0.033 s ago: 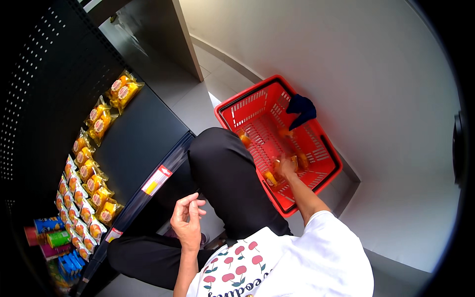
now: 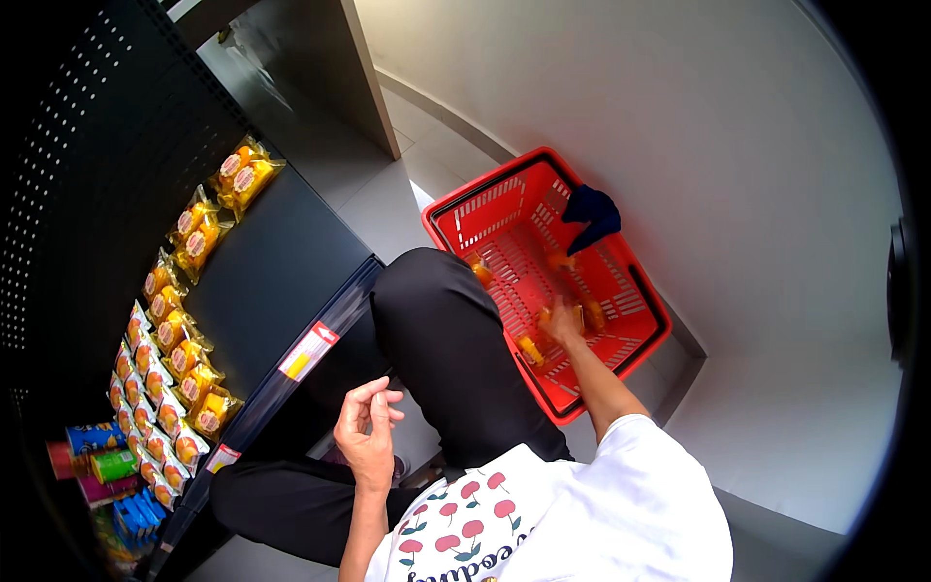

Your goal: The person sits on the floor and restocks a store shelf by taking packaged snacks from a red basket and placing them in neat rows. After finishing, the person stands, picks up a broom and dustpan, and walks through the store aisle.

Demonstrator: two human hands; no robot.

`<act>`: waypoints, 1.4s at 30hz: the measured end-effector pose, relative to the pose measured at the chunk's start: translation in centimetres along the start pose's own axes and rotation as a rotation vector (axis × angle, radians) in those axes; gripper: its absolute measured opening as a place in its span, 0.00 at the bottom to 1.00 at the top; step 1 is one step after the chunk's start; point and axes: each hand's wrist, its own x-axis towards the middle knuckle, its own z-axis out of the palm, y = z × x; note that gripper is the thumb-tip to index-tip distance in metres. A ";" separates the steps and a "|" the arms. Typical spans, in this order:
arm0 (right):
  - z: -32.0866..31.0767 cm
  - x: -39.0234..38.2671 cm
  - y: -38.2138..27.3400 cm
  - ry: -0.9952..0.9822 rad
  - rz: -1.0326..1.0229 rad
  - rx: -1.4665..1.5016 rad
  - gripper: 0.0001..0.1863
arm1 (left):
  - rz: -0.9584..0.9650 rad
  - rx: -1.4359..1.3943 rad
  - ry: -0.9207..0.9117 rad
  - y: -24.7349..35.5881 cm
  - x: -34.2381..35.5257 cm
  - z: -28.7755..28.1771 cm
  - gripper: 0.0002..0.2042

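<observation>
My right hand (image 2: 562, 325) reaches down inside a red shopping basket (image 2: 637, 335). It is over a clear-wrapped orange-yellow snack cake (image 2: 545, 316); blur and the back of the hand hide the fingertips, so a grip cannot be told. Another wrapped cake (image 2: 529, 350) lies beside this hand, toward the basket's near side. Further cakes rest on the basket floor, one (image 2: 480, 271) close to my knee. My left hand (image 2: 369, 427) hovers in front of my body, holding nothing, its fingers loosely bent and the thumb apart from them.
At left, a dark shelf (image 2: 281, 233) carries rows of yellow wrapped cakes (image 2: 208, 412) and white packets (image 2: 155, 388). Colourful tubs (image 2: 114, 468) stand at its lower end. Dark blue cloth (image 2: 590, 215) hangs over the basket rim. A pale wall (image 2: 756, 242) rises at right; my bent knee (image 2: 422, 291) separates shelf and basket.
My right hand has shifted very slightly within the basket and is a little more blurred. My left hand stays where it was.
</observation>
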 end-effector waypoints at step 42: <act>-14.9 -24.3 -35.7 -0.866 -0.708 1.243 0.48 | -0.154 -0.586 -0.070 1.8 -1.8 -5.6 0.22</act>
